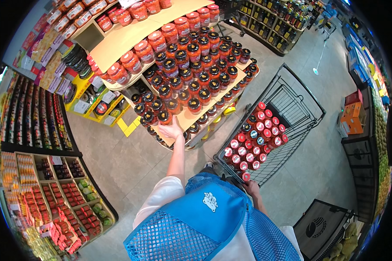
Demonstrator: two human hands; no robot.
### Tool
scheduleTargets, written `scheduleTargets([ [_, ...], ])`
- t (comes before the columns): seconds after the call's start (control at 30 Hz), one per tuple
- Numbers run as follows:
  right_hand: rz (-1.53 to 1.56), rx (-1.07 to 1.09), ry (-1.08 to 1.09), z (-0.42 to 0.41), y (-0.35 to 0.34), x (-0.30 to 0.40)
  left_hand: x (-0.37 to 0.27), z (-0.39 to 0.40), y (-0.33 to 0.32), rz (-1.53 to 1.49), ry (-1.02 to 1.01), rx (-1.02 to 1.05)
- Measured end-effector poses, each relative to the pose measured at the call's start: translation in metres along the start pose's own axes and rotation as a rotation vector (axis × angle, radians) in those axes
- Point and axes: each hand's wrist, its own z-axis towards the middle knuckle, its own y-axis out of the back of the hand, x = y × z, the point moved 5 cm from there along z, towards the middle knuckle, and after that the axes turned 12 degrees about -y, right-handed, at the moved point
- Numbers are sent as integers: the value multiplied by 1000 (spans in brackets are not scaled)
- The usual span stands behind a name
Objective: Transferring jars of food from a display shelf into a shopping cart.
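Note:
Rows of glass jars with black lids and red contents (194, 86) stand on a tiered wooden display. My left hand (171, 130) reaches to its near corner, its fingers at a black-lidded jar (165, 117); how far they close around it is partly hidden. On my right, a black wire shopping cart (290, 137) holds many jars, mostly with red lids (242, 150), a few with black or blue-white ones. My right hand (252, 187) is low at the cart's near end, close to a red-lidded jar (246, 176); its fingers are partly hidden.
Larger red-lidded jars (129, 62) line the upper wooden tier (143, 32). Shelves of small packages (36, 124) stand at left, above a compartmented bin (107, 199). An orange box (352, 114) and a dark crate (320, 228) are at right. Another person (329, 12) with a cart is far back.

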Motion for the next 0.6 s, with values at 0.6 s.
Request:
scheduleTargets([
  [0.6, 45, -64, -19, 3, -6, -1, 12, -4, 15, -324, -167, 50],
])
